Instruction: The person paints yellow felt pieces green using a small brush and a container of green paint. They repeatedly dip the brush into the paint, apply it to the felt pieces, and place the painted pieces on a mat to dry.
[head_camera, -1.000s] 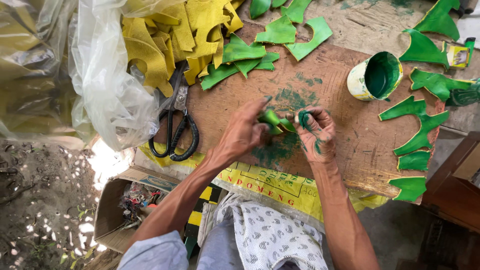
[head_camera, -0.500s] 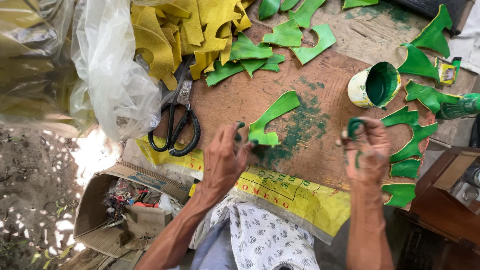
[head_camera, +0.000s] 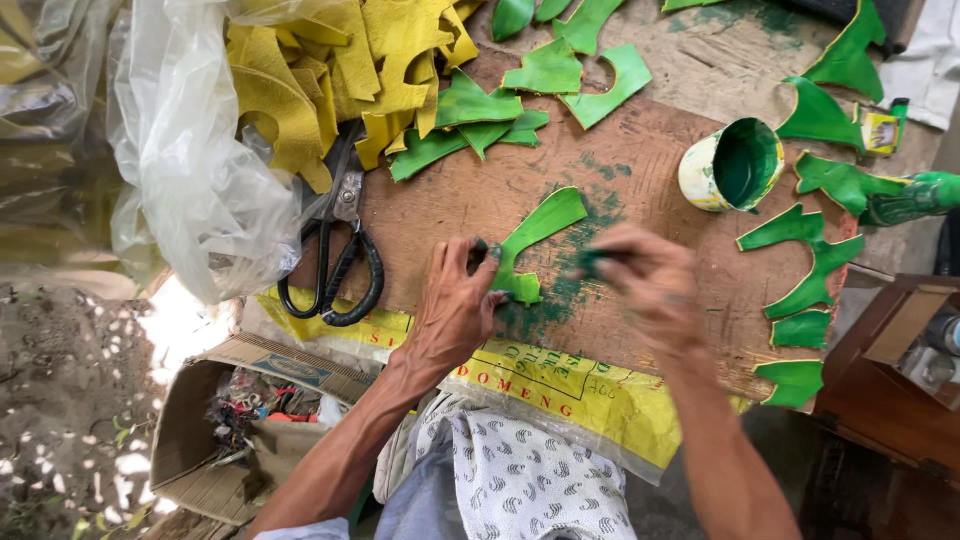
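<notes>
We see the left hand (head_camera: 455, 315) pressed down with its fingers spread on the lower end of a green cut-out piece (head_camera: 535, 240), which lies flat on the brown board (head_camera: 640, 150) that serves as the worktop, above a smear of green paint. That grip is a flat hold-down and not a pinch: the fingertips pin the piece, nothing is closed round it. The right hand (head_camera: 640, 280) is blurred; its fingers look curled round a small dark, green-stained applicator (head_camera: 590, 262) just right of the piece, though we cannot tell exactly what it is. We judge the piece to be thin, light and flexible, like leather or foam sheet, and its fresh green coat probably wet and slippery, so it would smudge or curl if lifted by the middle. We would hold it at the narrow lower end or by the bare edges. A small can of green paint (head_camera: 735, 165) stands well to the upper right, with finished green pieces (head_camera: 810, 265) lying beside and below it. Black-handled scissors (head_camera: 340, 255) rest left of the left hand, next to a clear plastic bag (head_camera: 190, 170) and a heap of yellow cut-outs (head_camera: 330, 70). More green pieces (head_camera: 470, 120) lie above.
</notes>
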